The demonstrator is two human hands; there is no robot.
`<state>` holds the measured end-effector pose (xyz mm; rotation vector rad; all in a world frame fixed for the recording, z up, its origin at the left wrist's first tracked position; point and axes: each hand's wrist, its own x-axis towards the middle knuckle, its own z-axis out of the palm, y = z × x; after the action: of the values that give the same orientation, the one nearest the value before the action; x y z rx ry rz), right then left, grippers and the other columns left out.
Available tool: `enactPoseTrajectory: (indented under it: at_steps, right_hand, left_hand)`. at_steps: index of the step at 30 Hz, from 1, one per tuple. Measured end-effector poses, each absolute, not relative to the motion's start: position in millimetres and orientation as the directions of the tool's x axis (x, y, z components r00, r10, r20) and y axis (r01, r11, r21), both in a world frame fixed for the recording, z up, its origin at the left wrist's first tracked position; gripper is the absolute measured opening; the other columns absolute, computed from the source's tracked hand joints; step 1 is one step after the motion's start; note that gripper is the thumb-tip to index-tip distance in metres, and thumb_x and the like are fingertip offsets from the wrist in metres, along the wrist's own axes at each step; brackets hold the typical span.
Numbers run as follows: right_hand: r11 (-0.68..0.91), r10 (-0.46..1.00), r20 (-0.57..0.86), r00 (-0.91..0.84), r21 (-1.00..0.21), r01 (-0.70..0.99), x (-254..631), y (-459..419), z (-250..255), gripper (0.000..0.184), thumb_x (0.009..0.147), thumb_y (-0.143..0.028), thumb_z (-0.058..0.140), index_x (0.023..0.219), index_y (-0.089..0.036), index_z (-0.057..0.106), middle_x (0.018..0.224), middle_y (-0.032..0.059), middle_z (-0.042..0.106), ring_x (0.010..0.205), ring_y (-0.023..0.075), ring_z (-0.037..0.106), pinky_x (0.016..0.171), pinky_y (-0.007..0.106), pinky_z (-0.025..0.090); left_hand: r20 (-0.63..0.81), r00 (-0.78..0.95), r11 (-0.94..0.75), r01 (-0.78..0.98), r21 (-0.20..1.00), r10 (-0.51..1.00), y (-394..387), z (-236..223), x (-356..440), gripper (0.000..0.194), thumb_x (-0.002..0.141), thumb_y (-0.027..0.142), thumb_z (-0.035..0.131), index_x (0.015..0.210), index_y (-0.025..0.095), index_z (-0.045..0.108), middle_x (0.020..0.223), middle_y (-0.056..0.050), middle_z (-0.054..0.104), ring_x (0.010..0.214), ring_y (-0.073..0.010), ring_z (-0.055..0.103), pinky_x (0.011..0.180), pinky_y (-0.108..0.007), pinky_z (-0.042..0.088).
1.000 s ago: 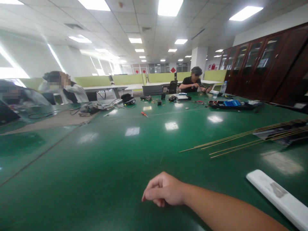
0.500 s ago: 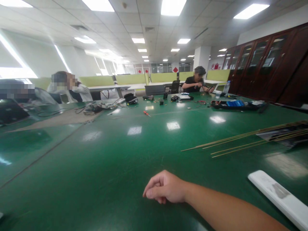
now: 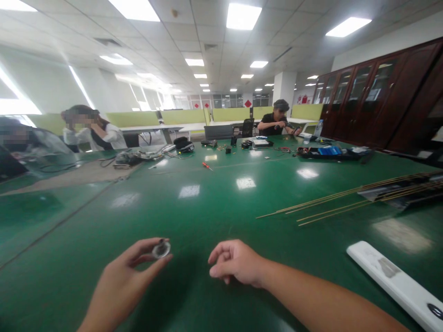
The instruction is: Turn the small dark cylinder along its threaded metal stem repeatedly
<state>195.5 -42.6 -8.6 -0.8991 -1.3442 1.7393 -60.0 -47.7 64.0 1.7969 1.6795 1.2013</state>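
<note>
My left hand (image 3: 133, 272) is above the near part of the green tabletop (image 3: 200, 212). Between its thumb and fingers it grips a small round, shiny metallic-looking piece (image 3: 161, 250) with a short dark stub on top; its exact kind is unclear. To the right, my right hand (image 3: 237, 263) hovers low over the table with loosely curled fingers. A gap shows between its thumb and forefinger, and nothing is visible in it. The two hands are apart.
A white elongated case (image 3: 391, 274) lies at the near right. Several thin brass-coloured rods (image 3: 321, 200) stretch in from the right. Farther back are a red screwdriver (image 3: 206, 165), a black tray (image 3: 328, 154) and a black pouch (image 3: 183, 144). Other people sit around the table.
My left hand has come into view from the lower left with the small round piece in it. My right hand stays nearly in place, its thumb and forefinger slightly farther apart.
</note>
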Motion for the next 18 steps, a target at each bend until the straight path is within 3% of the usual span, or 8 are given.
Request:
enactPoseTrajectory:
  at_steps: [3,7,12,15,18]
  right_hand:
    - [-0.069,0.991,-0.048,-0.121,-0.983,-0.170,195.6,-36.5,-15.6,0.067,0.054,-0.006,0.075,0.115,-0.018,0.050,0.083,-0.0064,0.056,0.054,0.0060,0.049,0.049,0.019,0.040]
    - [0.039,0.996,0.048,-0.082,-0.993,-0.115,211.6,-38.1,-21.4,0.077,0.057,-0.003,0.069,0.125,-0.025,0.041,0.101,-0.0031,0.052,0.060,0.0066,0.055,0.053,0.020,0.044]
    - [0.267,0.964,0.257,-0.073,-0.932,0.246,240.7,-48.4,-17.2,0.075,0.065,-0.005,0.069,0.131,-0.030,0.044,0.115,0.0014,0.055,0.074,0.0110,0.057,0.066,0.025,0.048]
    - [0.290,0.956,0.251,-0.153,-0.896,0.337,244.2,-49.6,-14.6,0.070,0.064,-0.005,0.071,0.126,-0.028,0.048,0.114,0.0018,0.058,0.075,0.0127,0.059,0.068,0.027,0.049]
    - [0.321,0.945,0.259,-0.201,-0.852,0.414,238.3,-50.6,-13.1,0.060,0.065,-0.003,0.067,0.119,-0.025,0.054,0.105,0.0011,0.061,0.076,0.0139,0.060,0.071,0.028,0.049]
  left_hand:
    - [0.368,0.228,-0.420,0.660,0.622,0.902,-28.4,54.2,-17.6,0.038,0.072,0.048,0.077,0.101,0.024,0.074,0.094,-0.006,0.076,0.080,-0.0255,0.071,0.077,-0.034,0.057]
    - [0.410,0.468,-0.622,0.610,0.491,0.783,-20.5,31.4,17.8,0.025,0.083,0.032,0.067,0.106,0.023,0.071,0.098,-0.006,0.073,0.088,-0.0225,0.068,0.082,-0.034,0.055]
    - [0.372,0.512,-0.627,0.543,0.559,0.774,-17.0,9.6,29.4,0.026,0.081,0.019,0.067,0.106,0.025,0.070,0.096,-0.003,0.072,0.087,-0.0194,0.068,0.082,-0.031,0.054]
    - [0.370,0.459,-0.585,0.552,0.594,0.808,-13.7,3.2,30.6,0.039,0.075,0.015,0.071,0.113,0.025,0.067,0.104,-0.003,0.073,0.093,-0.0204,0.069,0.086,-0.032,0.054]
    - [0.356,0.431,-0.556,0.573,0.602,0.829,-12.7,0.5,28.3,0.032,0.074,0.015,0.073,0.104,0.023,0.068,0.100,-0.002,0.073,0.090,-0.0201,0.069,0.084,-0.032,0.053]
